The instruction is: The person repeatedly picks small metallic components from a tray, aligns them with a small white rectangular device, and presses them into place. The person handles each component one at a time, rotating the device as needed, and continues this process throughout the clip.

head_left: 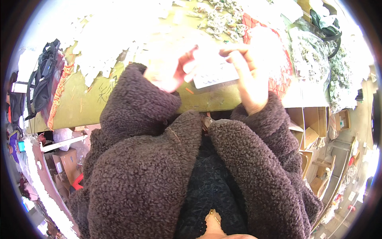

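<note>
A white card (215,77) with rows of small pale dots is at the table's front edge, between my two hands; glare washes out its far part. My left hand (173,73) is beside the card's left side, its bent fingers apart and nothing visible in them. Over the card's right side, my right hand (248,75) has thumb and forefinger brought together. Whatever they pinch, if anything, is lost in the bright light. Near the card's left corner lies a small orange strip (190,91).
The yellow-green table (87,107) carries white scraps (93,55) at left and many small knotted pieces (223,22) at the back. Red netting (278,85) and filled clear bags (308,55) are at right. A black strapped bag (43,79) is far left. Cardboard boxes (316,119) stand below.
</note>
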Demonstrator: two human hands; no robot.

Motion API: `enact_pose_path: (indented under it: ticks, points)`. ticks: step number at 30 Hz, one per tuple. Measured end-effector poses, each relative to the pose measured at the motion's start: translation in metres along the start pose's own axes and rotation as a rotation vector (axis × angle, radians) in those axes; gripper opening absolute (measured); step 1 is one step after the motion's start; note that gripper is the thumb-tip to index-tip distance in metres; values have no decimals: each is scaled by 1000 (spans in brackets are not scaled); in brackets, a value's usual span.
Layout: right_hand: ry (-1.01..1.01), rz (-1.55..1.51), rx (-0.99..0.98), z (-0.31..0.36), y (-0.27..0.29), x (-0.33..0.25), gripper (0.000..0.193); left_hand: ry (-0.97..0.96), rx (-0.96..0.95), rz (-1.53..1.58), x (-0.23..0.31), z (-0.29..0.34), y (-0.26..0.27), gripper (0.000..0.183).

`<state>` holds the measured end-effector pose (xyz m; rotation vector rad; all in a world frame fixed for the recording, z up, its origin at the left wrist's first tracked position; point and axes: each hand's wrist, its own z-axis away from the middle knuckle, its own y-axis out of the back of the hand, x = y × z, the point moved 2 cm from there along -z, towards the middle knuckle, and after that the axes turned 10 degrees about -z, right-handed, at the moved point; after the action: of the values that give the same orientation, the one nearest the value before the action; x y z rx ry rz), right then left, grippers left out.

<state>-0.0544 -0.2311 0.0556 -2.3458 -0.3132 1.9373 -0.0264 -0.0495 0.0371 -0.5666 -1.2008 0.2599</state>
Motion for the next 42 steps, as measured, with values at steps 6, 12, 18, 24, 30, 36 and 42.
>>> enact_pose_path:
  ticks: [6, 12, 18, 24, 30, 36, 42]
  points:
    - [133, 487, 16, -29, 32, 4, 12, -137, -206, 40, 22, -4, 33, 28]
    - [261, 1017, -52, -42, 51, 33, 13, -61, -342, 49, 17, -8, 27, 32]
    - [240, 1096, -121, -33, 51, 33, 12, -46, -158, -80, 2, -3, 5, 31]
    - [130, 978, -126, -38, 50, 31, 17, 22, -239, -86, -2, -6, 2, 18]
    - [142, 965, -186, -51, 56, 41, 22, 19, -281, -92, -7, -12, 6, 17]
    - [121, 1107, -157, -39, 51, 33, 17, 9, -254, -92, -8, -12, 6, 17]
    - [137, 825, -166, -30, 35, 9, 16, 42, -274, -100, -10, -10, 2, 19]
